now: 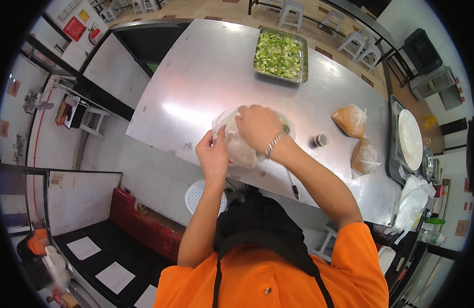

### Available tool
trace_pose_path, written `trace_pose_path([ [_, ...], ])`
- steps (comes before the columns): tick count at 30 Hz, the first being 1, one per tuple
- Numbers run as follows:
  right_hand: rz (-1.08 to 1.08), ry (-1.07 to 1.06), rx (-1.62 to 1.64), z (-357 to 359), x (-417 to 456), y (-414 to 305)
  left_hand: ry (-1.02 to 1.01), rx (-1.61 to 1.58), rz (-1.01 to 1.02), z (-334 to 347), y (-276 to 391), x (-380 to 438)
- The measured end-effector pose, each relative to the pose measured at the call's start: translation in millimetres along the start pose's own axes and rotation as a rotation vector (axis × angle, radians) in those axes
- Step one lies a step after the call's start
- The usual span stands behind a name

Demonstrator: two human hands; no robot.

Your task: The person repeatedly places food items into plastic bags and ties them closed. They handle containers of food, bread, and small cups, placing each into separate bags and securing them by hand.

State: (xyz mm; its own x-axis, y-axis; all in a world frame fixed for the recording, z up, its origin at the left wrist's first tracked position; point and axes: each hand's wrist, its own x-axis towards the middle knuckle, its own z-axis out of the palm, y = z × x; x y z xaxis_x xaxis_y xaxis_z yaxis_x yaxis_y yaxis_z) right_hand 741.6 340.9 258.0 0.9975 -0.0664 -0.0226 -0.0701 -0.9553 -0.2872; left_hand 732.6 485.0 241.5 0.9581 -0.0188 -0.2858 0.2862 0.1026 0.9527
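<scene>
My left hand [216, 154] pinches the left edge of a clear plastic bag [241, 150] with pale, whitish contents, above the steel table. My right hand [262, 127], a silver bracelet at its wrist, grips the upper part of the same bag with bent fingers; its fingertips are partly hidden. Behind that hand and wrist, a round clear container [290, 127] with something green in it is mostly covered. To the right stands a small lidded cup [321, 139] with dark contents. A pen [294, 186] lies by the near table edge, below my right forearm.
A metal tray [304, 73] of chopped green vegetable sits at the table's far side. Two tied bags of orange-brown food [348, 120] [363, 158] lie at right, near a grey tray [394, 169] bearing a white oval plate [409, 138]. A stool [200, 196] stands below the table.
</scene>
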Motion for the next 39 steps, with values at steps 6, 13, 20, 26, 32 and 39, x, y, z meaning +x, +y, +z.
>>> trace_pose_path([
  [6, -0.058, 0.062, 0.07, -2, -46, -24, -0.046, -0.102, 0.023, 4, -3, 5],
  [13, -0.02, 0.18, 0.221, 24, -48, -7, -0.092, -0.111, 0.015, 12, 6, 6],
  [20, -0.04, 0.182, 0.403, 2, -52, 0, -0.153, 0.012, -0.002, 6, 1, -35],
  [26, -0.064, 0.146, 0.241, 5, -53, 10, -0.131, 0.16, 0.268, 14, 45, -22],
  [32, -0.102, 0.154, 0.235, 9, -53, 46, -0.296, 0.0, 0.213, 32, 71, -30],
  [39, 0.563, 0.507, -0.025, -96, -116, 306, -0.425, 0.058, 0.343, 36, 98, -38],
])
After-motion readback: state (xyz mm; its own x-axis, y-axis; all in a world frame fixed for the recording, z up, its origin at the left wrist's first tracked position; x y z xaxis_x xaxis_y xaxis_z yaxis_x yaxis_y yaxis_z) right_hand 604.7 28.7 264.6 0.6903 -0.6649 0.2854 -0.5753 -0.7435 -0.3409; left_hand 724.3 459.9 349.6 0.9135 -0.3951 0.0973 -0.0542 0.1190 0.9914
